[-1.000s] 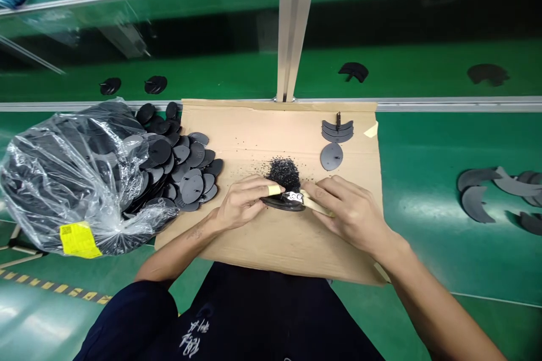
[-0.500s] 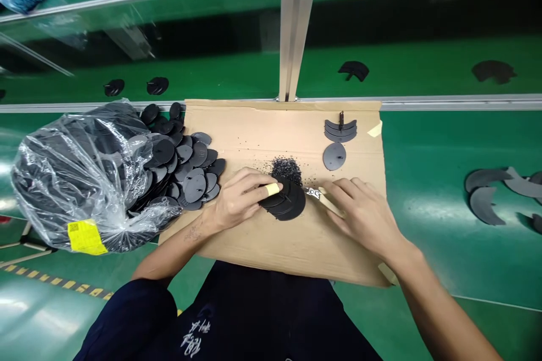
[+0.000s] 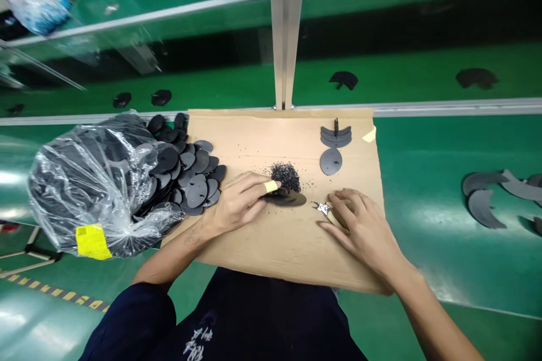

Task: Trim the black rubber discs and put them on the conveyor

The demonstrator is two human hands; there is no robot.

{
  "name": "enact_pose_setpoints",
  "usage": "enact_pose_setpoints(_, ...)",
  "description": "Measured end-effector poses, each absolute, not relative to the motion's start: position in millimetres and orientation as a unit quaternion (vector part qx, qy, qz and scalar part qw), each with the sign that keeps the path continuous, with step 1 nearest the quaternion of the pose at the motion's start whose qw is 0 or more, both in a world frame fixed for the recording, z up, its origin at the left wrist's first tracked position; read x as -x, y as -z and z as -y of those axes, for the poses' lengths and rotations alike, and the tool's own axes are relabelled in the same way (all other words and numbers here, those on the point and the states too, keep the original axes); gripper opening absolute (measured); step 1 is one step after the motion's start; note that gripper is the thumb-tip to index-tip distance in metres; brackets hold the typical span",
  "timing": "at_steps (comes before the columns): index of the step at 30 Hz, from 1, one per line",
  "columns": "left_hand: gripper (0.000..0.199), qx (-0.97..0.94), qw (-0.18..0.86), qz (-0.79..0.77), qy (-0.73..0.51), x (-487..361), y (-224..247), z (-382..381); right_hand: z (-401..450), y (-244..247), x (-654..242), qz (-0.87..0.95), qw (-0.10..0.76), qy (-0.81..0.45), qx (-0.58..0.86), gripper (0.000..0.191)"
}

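My left hand (image 3: 242, 200), with yellow tape on a finger, is closed on the edge of dark oval plates (image 3: 288, 198), tilted so they show nearly edge-on. Just behind them lies a pile of small black bits (image 3: 285, 176) on the cardboard sheet (image 3: 262, 254). My right hand (image 3: 358, 225) is closed round the handle of small cutters (image 3: 324, 208), whose metal jaws point left, apart from the plates. A round dark plate (image 3: 331, 162) and a curved dark piece (image 3: 336, 136) lie further back on the cardboard.
A clear plastic bag (image 3: 93, 180) of dark plates lies at the left, with loose oval plates (image 3: 196, 192) spilling beside it. Curved pieces (image 3: 485, 207) lie on the green surface at the right. A metal post (image 3: 288, 34) stands behind the cardboard. A person's arm shows top left.
The plates in my left hand have tipped from face-up to nearly edge-on. My right hand and the cutters have moved away from them, and the view has shifted slightly.
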State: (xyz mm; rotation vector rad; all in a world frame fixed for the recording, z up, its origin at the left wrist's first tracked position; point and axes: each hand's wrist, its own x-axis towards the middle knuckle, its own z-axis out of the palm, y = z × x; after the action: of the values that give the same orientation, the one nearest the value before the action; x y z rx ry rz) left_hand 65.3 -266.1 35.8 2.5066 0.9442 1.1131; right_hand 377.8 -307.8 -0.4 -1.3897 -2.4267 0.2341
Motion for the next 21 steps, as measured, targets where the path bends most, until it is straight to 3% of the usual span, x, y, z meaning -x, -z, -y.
enact_pose_setpoints(3,0.026,-0.851,0.159,-0.385,-0.319,-43,-49,222,303,8,-380,0.843,0.201,-0.070,0.493,0.046)
enact_pose_setpoints(7,0.014,-0.803,0.200,-0.547,-0.128,-5,-70,124,294,21,-381,0.839,0.239,-0.043,0.487,0.042)
enact_pose_setpoints(13,0.014,-0.729,0.211,-0.624,-0.186,11,-62,24,296,21,-388,0.829,0.273,-0.038,0.486,0.030)
enact_pose_setpoints(17,0.033,-0.693,0.222,-0.650,-0.219,14,-40,6,299,20,-394,0.821,0.276,-0.050,0.497,0.027)
enact_pose_setpoints(21,0.035,-0.689,0.237,-0.653,-0.209,24,-23,5,299,19,-394,0.814,0.284,-0.062,0.503,0.027)
